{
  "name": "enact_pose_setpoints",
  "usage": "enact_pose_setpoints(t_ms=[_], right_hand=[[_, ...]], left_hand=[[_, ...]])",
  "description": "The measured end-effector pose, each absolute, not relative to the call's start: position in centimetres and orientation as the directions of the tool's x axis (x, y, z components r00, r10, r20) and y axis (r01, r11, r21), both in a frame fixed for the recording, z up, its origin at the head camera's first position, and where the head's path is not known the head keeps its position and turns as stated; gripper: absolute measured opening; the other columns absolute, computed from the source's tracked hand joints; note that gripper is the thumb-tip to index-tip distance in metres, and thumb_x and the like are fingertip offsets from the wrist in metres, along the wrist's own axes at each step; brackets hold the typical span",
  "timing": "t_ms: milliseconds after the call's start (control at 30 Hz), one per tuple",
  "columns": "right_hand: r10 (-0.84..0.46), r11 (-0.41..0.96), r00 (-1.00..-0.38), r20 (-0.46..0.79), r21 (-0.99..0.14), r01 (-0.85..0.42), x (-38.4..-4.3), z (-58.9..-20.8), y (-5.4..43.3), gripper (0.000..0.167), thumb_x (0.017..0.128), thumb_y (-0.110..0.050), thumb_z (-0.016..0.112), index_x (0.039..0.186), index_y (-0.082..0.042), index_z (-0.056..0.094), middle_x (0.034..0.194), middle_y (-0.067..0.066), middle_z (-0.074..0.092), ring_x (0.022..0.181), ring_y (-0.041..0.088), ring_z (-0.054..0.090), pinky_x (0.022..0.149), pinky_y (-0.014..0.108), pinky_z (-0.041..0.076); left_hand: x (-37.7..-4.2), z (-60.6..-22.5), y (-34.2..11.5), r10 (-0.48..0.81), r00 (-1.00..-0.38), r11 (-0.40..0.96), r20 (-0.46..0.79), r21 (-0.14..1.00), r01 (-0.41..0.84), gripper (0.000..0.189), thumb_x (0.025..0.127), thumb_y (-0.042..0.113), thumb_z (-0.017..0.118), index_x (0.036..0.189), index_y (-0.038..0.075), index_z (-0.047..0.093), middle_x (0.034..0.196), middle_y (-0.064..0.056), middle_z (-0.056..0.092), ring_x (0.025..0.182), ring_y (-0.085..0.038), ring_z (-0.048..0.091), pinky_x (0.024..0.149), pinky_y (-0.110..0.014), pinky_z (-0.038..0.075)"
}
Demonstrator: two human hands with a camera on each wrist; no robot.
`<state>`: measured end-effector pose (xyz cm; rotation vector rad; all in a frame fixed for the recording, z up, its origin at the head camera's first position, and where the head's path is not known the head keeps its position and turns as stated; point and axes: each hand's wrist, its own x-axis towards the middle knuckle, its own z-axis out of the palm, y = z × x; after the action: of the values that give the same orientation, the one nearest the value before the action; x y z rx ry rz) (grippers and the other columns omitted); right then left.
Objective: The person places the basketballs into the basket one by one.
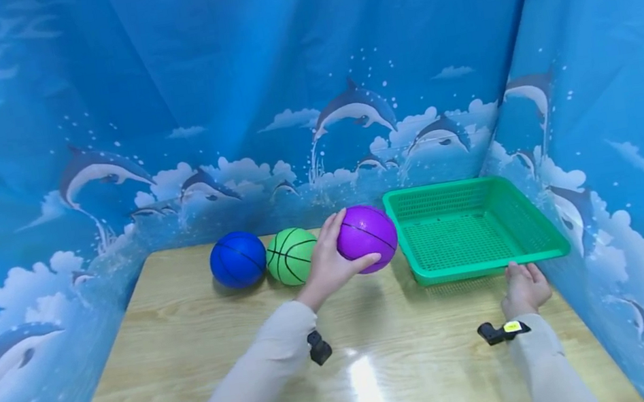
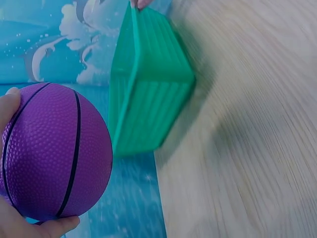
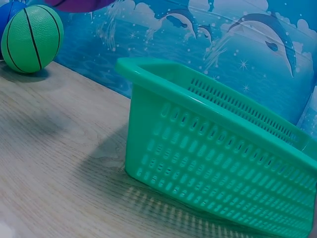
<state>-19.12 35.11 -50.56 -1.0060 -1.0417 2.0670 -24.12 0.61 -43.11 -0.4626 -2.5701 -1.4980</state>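
My left hand holds a purple ball with black lines, its fingers and thumb spread around the ball's left side. In the head view the ball is just left of a green plastic basket, raised off the table. The left wrist view shows the purple ball close up, apart from the basket. My right hand grips the basket's near rim toward its right end. No ball lies inside the basket. From the right wrist, the slotted side of the basket fills much of the view.
Left of the purple ball, a light green ball and a blue ball rest side by side at the back of the wooden table. Blue curtains printed with dolphins stand behind the table and along its right side.
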Motion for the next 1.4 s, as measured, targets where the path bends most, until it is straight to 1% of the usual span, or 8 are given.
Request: enact_pose_setpoints(t_ms=[133, 300, 533, 833, 1067, 1133, 1300, 1400], right_hand=[[0.76, -0.511, -0.534, -0.371, -0.848, -0.138, -19.2, -50.8, 35.4, 0.065, 0.09, 0.001, 0.059, 0.148, -0.002, 0.03, 0.123, 0.003, 0.051, 0.1, 0.005, 0.053, 0.08, 0.009, 0.048], [0.756, -0.525, -0.533, -0.38, -0.838, -0.149, -19.2, -50.8, 35.5, 0.066, 0.09, 0.003, 0.058, 0.149, -0.004, 0.03, 0.126, 0.002, 0.049, 0.109, 0.006, 0.051, 0.086, 0.011, 0.047], [0.789, -0.477, -0.52, -0.326, -0.859, -0.185, -19.2, -51.1, 35.3, 0.061, 0.089, 0.002, 0.062, 0.144, 0.0, 0.036, 0.119, 0.005, 0.054, 0.101, 0.006, 0.057, 0.084, 0.013, 0.049], [0.764, -0.519, -0.542, -0.351, -0.833, -0.192, -19.4, -50.8, 35.4, 0.064, 0.09, 0.007, 0.056, 0.147, 0.003, 0.027, 0.117, 0.005, 0.05, 0.094, 0.005, 0.053, 0.078, 0.01, 0.05], [0.751, -0.527, -0.556, -0.356, -0.831, -0.18, -19.3, -50.8, 35.6, 0.064, 0.092, 0.002, 0.056, 0.149, -0.001, 0.027, 0.144, 0.011, 0.039, 0.106, 0.007, 0.052, 0.082, 0.01, 0.048], [0.752, -0.527, -0.555, -0.355, -0.83, -0.182, -19.2, -50.7, 35.6, 0.065, 0.092, 0.002, 0.056, 0.149, -0.001, 0.026, 0.14, 0.008, 0.042, 0.106, 0.006, 0.052, 0.084, 0.01, 0.048], [0.761, -0.522, -0.544, -0.353, -0.832, -0.189, -19.3, -50.7, 35.3, 0.063, 0.092, 0.003, 0.055, 0.148, 0.0, 0.027, 0.113, 0.0, 0.048, 0.098, 0.005, 0.052, 0.083, 0.011, 0.048], [0.756, -0.52, -0.549, -0.357, -0.837, -0.172, -19.4, -50.9, 35.2, 0.063, 0.093, 0.002, 0.054, 0.149, -0.001, 0.026, 0.116, 0.0, 0.048, 0.101, 0.006, 0.052, 0.084, 0.01, 0.048]], left_hand=[[-24.1, -42.6, 3.2, 0.212, -0.947, 0.42, 0.241, 0.853, 0.311, 0.101, 0.067, 0.05, 0.084, 0.15, 0.04, 0.027, 0.156, -0.002, 0.027, 0.128, -0.036, 0.046, 0.091, -0.046, 0.051], [-24.6, -42.9, 6.6, 0.221, -0.938, 0.357, 0.268, 0.873, 0.333, 0.1, 0.07, 0.049, 0.083, 0.151, 0.039, 0.025, 0.155, -0.001, 0.029, 0.128, -0.032, 0.048, 0.093, -0.043, 0.051], [-24.4, -43.8, 10.7, 0.238, -0.929, 0.329, 0.282, 0.877, 0.35, 0.1, 0.073, 0.048, 0.081, 0.152, 0.038, 0.021, 0.157, -0.003, 0.024, 0.132, -0.031, 0.043, 0.094, -0.042, 0.05], [-23.9, -44.9, 13.0, 0.214, -0.951, 0.349, 0.223, 0.892, 0.288, 0.105, 0.072, 0.049, 0.081, 0.154, 0.031, 0.017, 0.155, 0.0, 0.027, 0.131, -0.027, 0.044, 0.096, -0.04, 0.049], [-24.1, -44.8, 13.6, 0.229, -0.957, 0.36, 0.177, 0.898, 0.252, 0.106, 0.072, 0.048, 0.081, 0.153, 0.023, 0.018, 0.153, -0.002, 0.03, 0.13, -0.025, 0.044, 0.095, -0.041, 0.049], [-24.3, -44.5, 13.8, 0.261, -0.949, 0.378, 0.176, 0.886, 0.268, 0.105, 0.072, 0.047, 0.082, 0.153, 0.024, 0.018, 0.155, 0.0, 0.025, 0.133, -0.025, 0.041, 0.097, -0.041, 0.048], [-24.6, -44.3, 14.4, 0.349, -0.923, 0.453, 0.16, 0.834, 0.316, 0.106, 0.072, 0.047, 0.081, 0.154, 0.029, 0.017, 0.158, 0.0, 0.017, 0.139, -0.028, 0.031, 0.1, -0.043, 0.046], [-24.6, -44.3, 14.6, 0.346, -0.928, 0.456, 0.142, 0.839, 0.298, 0.105, 0.071, 0.046, 0.082, 0.153, 0.034, 0.018, 0.158, -0.002, 0.016, 0.138, -0.031, 0.033, 0.099, -0.044, 0.046]])
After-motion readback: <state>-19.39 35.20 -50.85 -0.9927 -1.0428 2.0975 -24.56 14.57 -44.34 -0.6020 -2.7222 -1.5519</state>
